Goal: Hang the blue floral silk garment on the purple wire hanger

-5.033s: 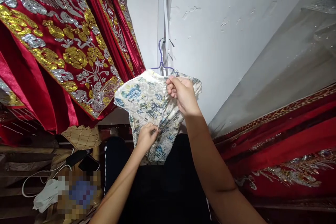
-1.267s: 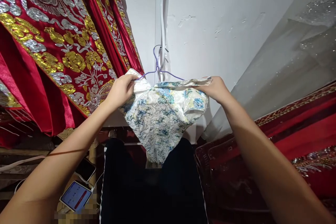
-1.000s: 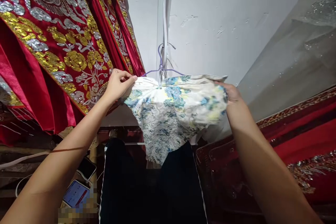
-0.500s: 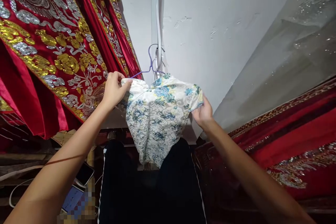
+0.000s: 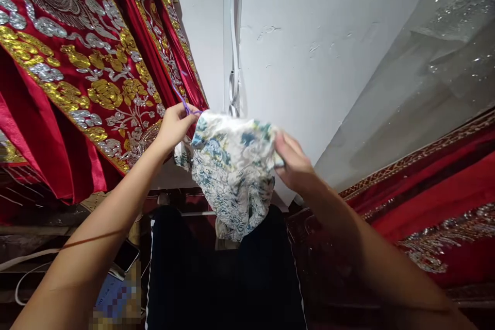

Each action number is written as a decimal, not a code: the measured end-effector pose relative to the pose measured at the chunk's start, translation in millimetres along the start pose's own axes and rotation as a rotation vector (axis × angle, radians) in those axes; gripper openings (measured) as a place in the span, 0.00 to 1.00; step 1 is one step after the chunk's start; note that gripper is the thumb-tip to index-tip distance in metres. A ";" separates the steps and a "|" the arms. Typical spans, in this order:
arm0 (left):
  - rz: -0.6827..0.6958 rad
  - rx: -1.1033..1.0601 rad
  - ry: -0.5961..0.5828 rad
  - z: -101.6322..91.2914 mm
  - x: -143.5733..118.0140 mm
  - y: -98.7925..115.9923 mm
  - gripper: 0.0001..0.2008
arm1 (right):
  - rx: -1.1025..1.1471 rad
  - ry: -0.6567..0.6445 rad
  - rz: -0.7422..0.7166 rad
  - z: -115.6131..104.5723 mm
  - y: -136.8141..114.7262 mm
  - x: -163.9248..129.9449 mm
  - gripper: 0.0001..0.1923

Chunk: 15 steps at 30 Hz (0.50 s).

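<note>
A short-sleeved blouse, white with blue, green and yellow flowers, hangs in front of my knees, blurred and crumpled by motion. My left hand is closed around a thin purple hanger beside the blouse's upper left corner. The hanger's hook end sticks up and to the left, and the rest of it is hidden by cloth. At the upper right corner, my right hand grips the blouse, fingers over the fabric. One sleeve dangles below my left hand.
Red cloth with gold and silver sequins hangs at the left. A pale wall with a white vertical pipe faces me. Clear plastic sheeting and red beaded fabric lie at the right. A phone lies at lower left.
The blouse has swung round, so its collar opening no longer faces me. The hanger has left the pipe area and tilted left into my left hand. My right hand has moved slightly inward.
</note>
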<state>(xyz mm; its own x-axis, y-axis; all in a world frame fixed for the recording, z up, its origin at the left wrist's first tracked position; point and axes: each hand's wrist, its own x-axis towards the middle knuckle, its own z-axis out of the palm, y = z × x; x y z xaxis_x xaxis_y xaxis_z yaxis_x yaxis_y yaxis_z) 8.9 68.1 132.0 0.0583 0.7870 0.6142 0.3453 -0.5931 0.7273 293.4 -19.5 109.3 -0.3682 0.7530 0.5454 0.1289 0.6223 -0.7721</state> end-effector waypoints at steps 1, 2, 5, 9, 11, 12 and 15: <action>-0.053 -0.145 -0.028 -2.2 -5.1 -1.1 0.08 | 0.058 -0.187 0.009 2.8 -3.3 -8.5 0.41; -0.094 -0.278 -0.053 -4.4 -10.7 -1.9 0.09 | 0.098 -0.346 0.014 3.6 -4.6 -15.1 0.42; -0.131 -0.571 -0.140 -5.8 -28.8 3.7 0.03 | -0.095 -0.394 0.002 4.1 4.0 -21.7 0.31; -0.160 -0.622 -0.150 13.9 -52.2 35.7 0.13 | -0.563 -0.176 -0.172 29.8 31.5 -13.6 0.47; -0.210 -0.491 -0.116 27.7 -61.4 54.4 0.17 | -0.657 -0.151 -0.312 48.2 42.2 -10.5 0.53; -0.225 -0.425 -0.109 33.1 -64.0 61.4 0.19 | -0.679 -0.121 -0.370 55.2 45.5 -9.8 0.54; -0.221 -0.366 -0.125 37.7 -59.4 64.0 0.26 | -0.723 -0.021 -0.425 56.7 47.3 -9.9 0.52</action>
<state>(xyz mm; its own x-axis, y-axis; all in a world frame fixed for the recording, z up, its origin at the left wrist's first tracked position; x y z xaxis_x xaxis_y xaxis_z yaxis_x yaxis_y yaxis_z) 62.8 -10.3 130.5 0.1408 0.9030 0.4059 0.0096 -0.4112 0.9115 251.0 -9.7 48.8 -0.5352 0.4235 0.7309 0.5309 0.8416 -0.0988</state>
